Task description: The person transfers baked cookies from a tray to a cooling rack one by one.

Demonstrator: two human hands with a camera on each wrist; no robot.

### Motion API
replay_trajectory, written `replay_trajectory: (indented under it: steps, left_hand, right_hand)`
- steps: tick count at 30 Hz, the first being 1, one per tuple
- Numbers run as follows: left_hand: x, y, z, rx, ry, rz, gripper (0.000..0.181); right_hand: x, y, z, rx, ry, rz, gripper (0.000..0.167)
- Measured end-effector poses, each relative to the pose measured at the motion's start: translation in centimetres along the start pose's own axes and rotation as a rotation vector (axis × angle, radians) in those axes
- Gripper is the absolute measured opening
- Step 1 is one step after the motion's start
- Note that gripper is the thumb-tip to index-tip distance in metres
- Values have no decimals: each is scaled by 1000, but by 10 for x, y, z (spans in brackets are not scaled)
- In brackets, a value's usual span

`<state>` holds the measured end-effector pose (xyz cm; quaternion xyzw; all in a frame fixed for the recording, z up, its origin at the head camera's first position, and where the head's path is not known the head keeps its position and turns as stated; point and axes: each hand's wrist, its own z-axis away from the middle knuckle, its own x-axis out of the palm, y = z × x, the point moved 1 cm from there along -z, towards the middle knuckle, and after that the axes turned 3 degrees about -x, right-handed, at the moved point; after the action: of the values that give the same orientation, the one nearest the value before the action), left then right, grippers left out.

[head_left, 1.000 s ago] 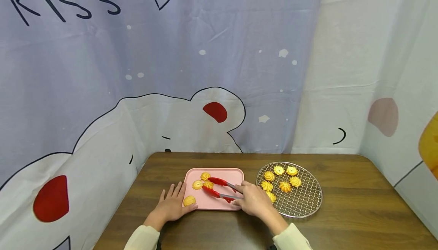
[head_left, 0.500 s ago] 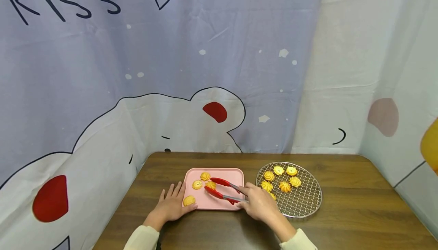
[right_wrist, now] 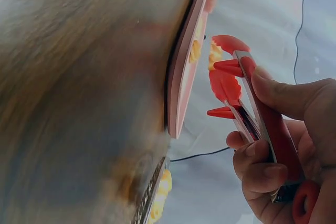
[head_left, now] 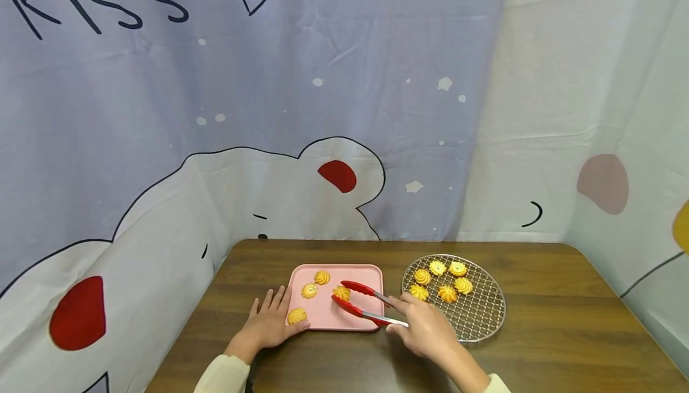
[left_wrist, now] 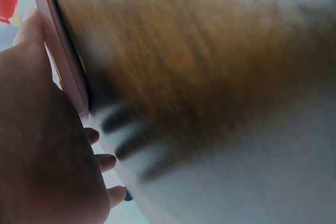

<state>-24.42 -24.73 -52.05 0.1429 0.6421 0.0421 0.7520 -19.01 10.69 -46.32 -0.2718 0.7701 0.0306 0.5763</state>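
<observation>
My right hand (head_left: 427,328) grips a pair of red-tipped metal tongs (right_wrist: 270,124), thumb on one arm and fingers round the other. Between the red tips is a golden piped cookie (head_left: 341,293), which the right wrist view shows raised off the pink tray (head_left: 355,320). Three other cookies lie on that tray: a swirled one (head_left: 322,277), a flower-shaped one (head_left: 309,291) and a round one (head_left: 296,316) at the near left corner. With fingers spread and straight, my left hand (head_left: 267,325) rests against the tray's left side, its thumb at the near corner.
Right of the tray stands a round wire cooling rack (head_left: 481,315) with several piped cookies (head_left: 447,294) on its far and left parts. Both sit on a brown wooden table (head_left: 560,297). A printed curtain (head_left: 344,82) hangs behind the table.
My right hand has drawn the tongs and the gripped cookie rightward, away from the other cookies on the tray. The left hand stays in place.
</observation>
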Motion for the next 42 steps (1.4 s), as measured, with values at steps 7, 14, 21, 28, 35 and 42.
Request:
replay_trajectory:
  steps: [7, 14, 21, 28, 35, 42]
  left_hand:
    - [6, -5, -3, -5, 5, -25, 109]
    - [3, -4, -2, 3, -8, -16, 108]
    - [1, -3, -2, -7, -20, -22, 107]
    - [0, -3, -2, -10, -29, -9, 106]
    - [-4, -1, -1, -13, -40, -13, 106]
    - [-3, 0, 0, -14, -37, -16, 106]
  right_hand:
    - [-12, 5, 12, 9, 32, 11, 55]
    - [-24, 11, 25, 23, 53, 20, 56]
    - [-33, 18, 40, 36, 81, 17, 57]
    - [-40, 27, 57, 70, 91, 41, 59]
    - [-45, 34, 70, 109, 79, 21, 58]
    - [-54, 39, 81, 137, 45, 0, 57]
